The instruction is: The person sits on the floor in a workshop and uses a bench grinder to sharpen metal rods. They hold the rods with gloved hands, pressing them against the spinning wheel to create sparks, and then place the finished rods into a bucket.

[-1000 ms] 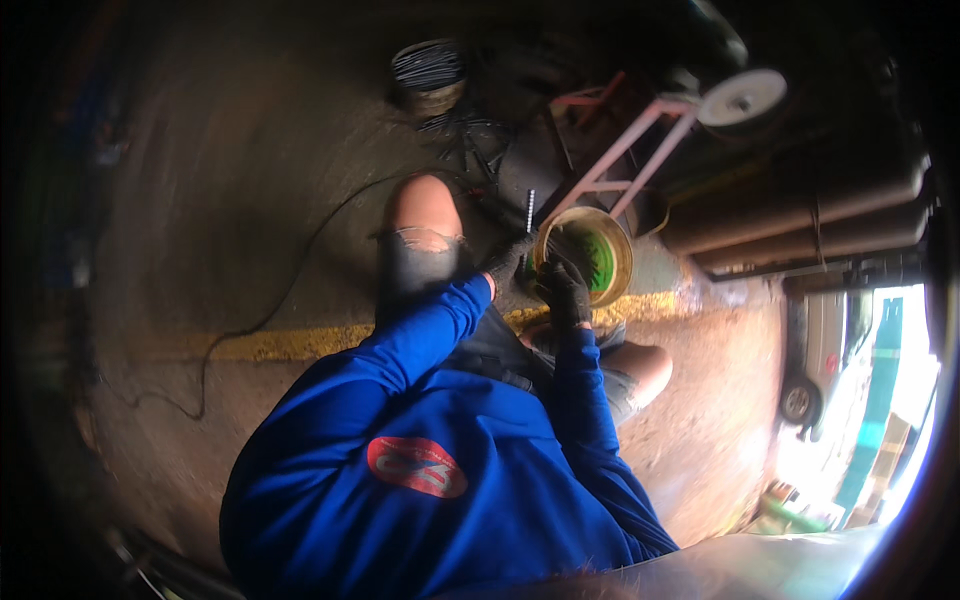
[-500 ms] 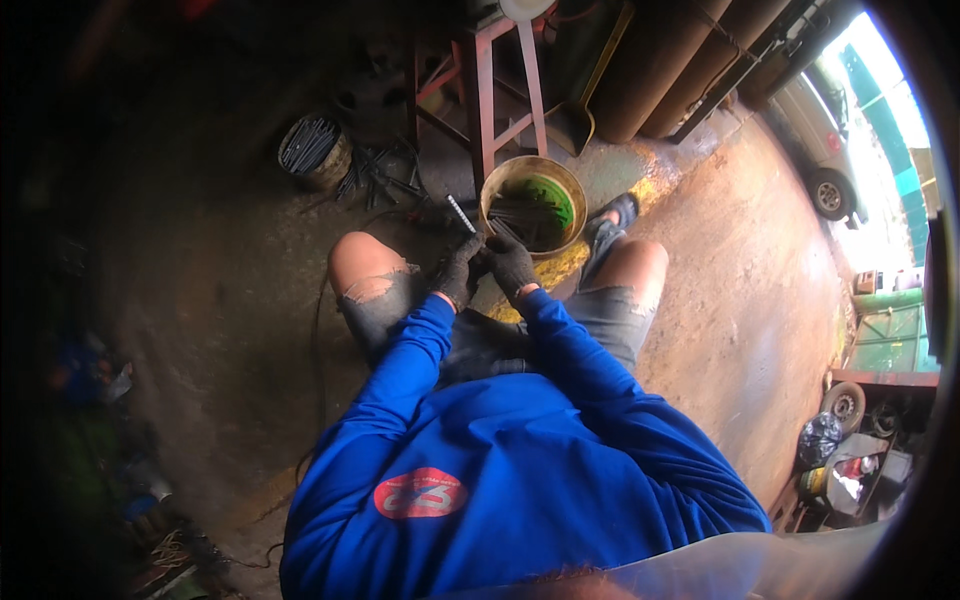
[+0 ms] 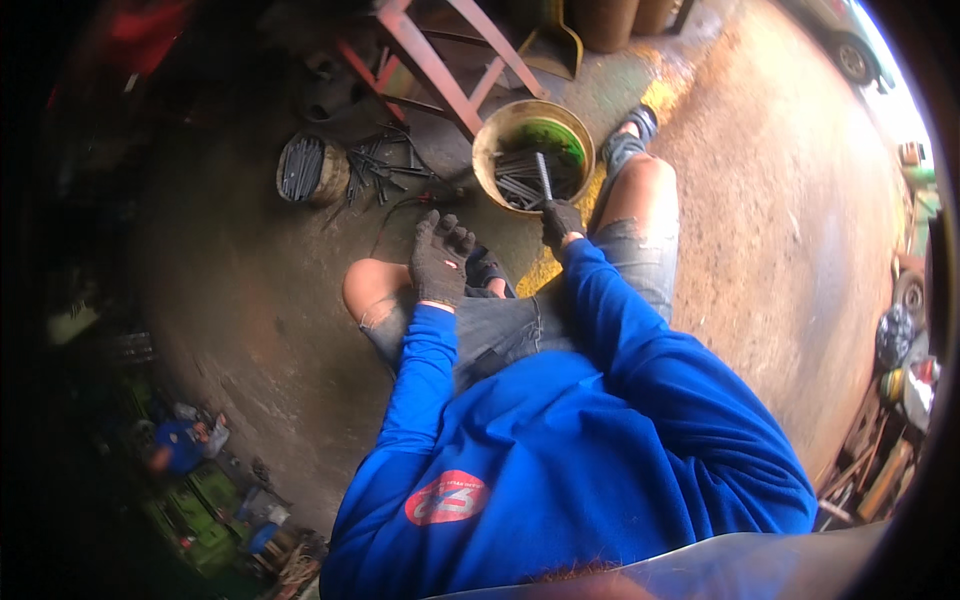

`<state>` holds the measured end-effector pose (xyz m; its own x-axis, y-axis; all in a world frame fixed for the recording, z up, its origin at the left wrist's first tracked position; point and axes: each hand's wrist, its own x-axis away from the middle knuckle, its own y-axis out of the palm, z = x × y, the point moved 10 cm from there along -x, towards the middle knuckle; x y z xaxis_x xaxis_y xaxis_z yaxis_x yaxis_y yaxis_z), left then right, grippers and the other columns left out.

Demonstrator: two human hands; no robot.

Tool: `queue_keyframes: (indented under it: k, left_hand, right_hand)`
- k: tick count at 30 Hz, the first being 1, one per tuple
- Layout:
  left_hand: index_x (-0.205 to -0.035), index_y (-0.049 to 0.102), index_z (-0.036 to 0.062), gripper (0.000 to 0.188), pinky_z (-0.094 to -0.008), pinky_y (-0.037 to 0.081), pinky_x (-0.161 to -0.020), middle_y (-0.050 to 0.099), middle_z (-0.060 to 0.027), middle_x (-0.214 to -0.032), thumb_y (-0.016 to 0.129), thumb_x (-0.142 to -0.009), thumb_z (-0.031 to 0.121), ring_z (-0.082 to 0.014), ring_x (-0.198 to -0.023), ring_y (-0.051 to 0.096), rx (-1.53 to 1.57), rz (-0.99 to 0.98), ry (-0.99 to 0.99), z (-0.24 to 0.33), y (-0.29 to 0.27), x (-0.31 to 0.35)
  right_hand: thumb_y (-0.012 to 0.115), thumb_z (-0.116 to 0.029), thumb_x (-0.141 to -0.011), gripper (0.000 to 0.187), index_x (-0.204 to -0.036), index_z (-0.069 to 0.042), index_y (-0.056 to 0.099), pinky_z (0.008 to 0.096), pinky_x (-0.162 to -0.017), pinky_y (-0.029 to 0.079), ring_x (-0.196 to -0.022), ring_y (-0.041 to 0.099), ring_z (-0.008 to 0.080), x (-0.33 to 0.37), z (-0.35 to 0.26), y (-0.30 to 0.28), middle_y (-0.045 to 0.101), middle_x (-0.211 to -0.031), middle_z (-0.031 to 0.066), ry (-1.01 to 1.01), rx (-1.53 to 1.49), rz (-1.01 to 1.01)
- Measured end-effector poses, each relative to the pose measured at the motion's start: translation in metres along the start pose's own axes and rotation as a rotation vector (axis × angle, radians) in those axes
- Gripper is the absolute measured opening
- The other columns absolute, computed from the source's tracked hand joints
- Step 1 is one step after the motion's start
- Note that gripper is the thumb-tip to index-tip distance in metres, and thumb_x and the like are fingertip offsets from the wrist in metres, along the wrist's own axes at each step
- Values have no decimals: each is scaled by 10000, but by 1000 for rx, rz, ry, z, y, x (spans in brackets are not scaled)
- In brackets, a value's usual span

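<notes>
My gloved right hand [image 3: 562,224] grips the lower end of a grey metal rod [image 3: 544,177] with a ribbed-looking surface. The rod points up and away, over the near rim of a round bucket [image 3: 484,160] with a green inner wall. Dark metal rods [image 3: 520,180] lie in that bucket. My gloved left hand [image 3: 440,258] is open above my left thigh, fingers a little curled and nothing in it. Farther left stands a second bucket [image 3: 330,172], packed with upright dark rods [image 3: 301,168]. Beside it, loose rods [image 3: 380,168] are strewn on the floor.
A red metal stand [image 3: 430,60] rises behind the buckets, with a yellow-edged dustpan-like scoop [image 3: 555,48] to its right. A thin cable [image 3: 395,208] lies near the loose rods. Another person in blue [image 3: 180,445] shows at lower left. Clutter [image 3: 885,450] lines the right edge.
My hands were together at the bucket, with the rod sticking up between them. They have parted: the right now has the rod, while the left has opened and drawn away to the left.
</notes>
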<state>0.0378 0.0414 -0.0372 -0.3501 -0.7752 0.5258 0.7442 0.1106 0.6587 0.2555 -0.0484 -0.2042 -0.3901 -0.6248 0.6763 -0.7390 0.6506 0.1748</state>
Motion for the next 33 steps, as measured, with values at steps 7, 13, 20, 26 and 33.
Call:
queue_keyframes:
  k: [7, 13, 20, 26, 33]
  left_hand:
    - [-1140, 616, 69, 258, -281, 516, -718, 641, -58, -985, 578, -941, 229, -160, -831, 612, -1055, -301, 32, -1, 127, 30]
    - [-903, 691, 109, 194, -396, 524, -697, 668, -85, -855, 579, -796, 226, -263, -836, 670, -2084, -922, 962, -56, 278, 94]
    - [-755, 694, 61, 142, -413, 506, -582, 660, -123, -679, 577, -765, 142, -291, -651, 659, -2106, -1226, 1151, -112, 374, 181]
    - [-760, 697, 65, 146, -407, 508, -588, 662, -116, -684, 582, -771, 156, -283, -654, 660, -2004, -1167, 1019, -117, 351, 196]
    - [-766, 700, 69, 152, -400, 511, -595, 666, -107, -689, 588, -778, 172, -273, -658, 661, -1968, -1001, 707, -120, 274, 169]
  right_hand:
    - [562, -217, -856, 193, -922, -47, 624, 361, -474, 493, -537, 569, 204, 18, -31, 16, 595, -742, 91, -220, 304, -100]
    - [578, -153, -829, 135, -909, -65, 644, 357, -532, 524, -617, 626, 192, 34, -23, 21, 634, -805, 100, 50, 144, -108]
    - [557, -195, -847, 172, -882, -59, 655, 366, -509, 505, -568, 606, 209, 46, -47, -1, 620, -737, 100, 11, 203, 25]
    - [548, -229, -848, 222, -871, -33, 651, 381, -502, 498, -530, 579, 225, 59, -74, 12, 605, -689, 98, -245, 387, 9]
    - [588, -249, -864, 148, -874, -102, 603, 293, -400, 368, -445, 443, 135, 51, -51, 22, 456, -593, -10, -56, -85, -109]
